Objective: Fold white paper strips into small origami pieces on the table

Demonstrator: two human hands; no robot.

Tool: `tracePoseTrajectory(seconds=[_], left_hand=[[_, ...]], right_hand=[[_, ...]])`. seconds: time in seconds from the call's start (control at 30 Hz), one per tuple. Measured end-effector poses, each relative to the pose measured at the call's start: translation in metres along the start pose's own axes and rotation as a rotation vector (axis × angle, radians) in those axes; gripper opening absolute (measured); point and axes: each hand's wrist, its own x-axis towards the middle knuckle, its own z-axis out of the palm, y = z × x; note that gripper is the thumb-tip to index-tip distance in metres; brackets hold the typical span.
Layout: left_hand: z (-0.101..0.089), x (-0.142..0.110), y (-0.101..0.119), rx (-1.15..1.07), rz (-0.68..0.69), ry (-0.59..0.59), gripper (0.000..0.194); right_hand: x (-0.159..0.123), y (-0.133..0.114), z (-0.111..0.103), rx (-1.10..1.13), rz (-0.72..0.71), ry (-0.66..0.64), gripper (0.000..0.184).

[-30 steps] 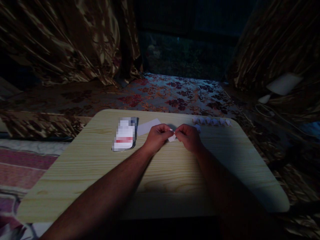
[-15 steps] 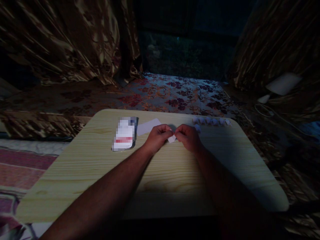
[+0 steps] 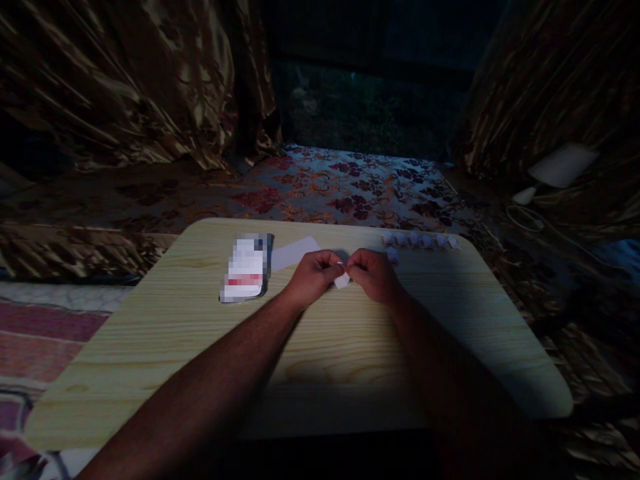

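Both of my hands meet above the far middle of a light wooden table (image 3: 320,347). My left hand (image 3: 313,277) and my right hand (image 3: 375,275) each pinch a small white folded paper piece (image 3: 342,280) between fingertips, knuckles curled. A row of several small folded paper pieces (image 3: 420,241) lies along the table's far right edge, just beyond my right hand. A white paper strip (image 3: 294,253) lies flat just left of my left hand.
A small packet with a red stripe (image 3: 245,277) lies on the table's left part. A floral cloth (image 3: 350,190) spreads beyond the table. Shiny brown curtains (image 3: 125,80) hang left and right. A white charger and cable (image 3: 530,200) sit at the right.
My hands stay pinched on the small paper piece and have barely shifted; the view has tilted slightly.
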Motion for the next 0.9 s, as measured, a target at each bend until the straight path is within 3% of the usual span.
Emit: tracePoseTrajectory(seconds=[0.4, 0.7, 0.8, 0.87, 0.9], left_hand=[[0.000, 0.004, -0.003, -0.019, 0.020, 0.091, 0.022], [0.000, 0.004, -0.005, -0.063, 0.026, 0.079, 0.020], [0.001, 0.005, -0.005, -0.089, 0.027, 0.108, 0.023], [0.001, 0.006, -0.004, -0.092, 0.047, 0.131, 0.024], [0.001, 0.006, -0.002, -0.092, 0.045, 0.135, 0.024]], right_hand=[[0.003, -0.004, 0.002, 0.034, 0.074, 0.072, 0.015], [0.003, -0.001, 0.002, 0.053, 0.072, 0.087, 0.014], [0.006, -0.020, -0.001, 0.121, 0.072, 0.205, 0.014], [0.000, -0.046, -0.002, 0.301, 0.038, 0.162, 0.017], [-0.008, -0.062, -0.003, 0.409, 0.002, 0.081, 0.021]])
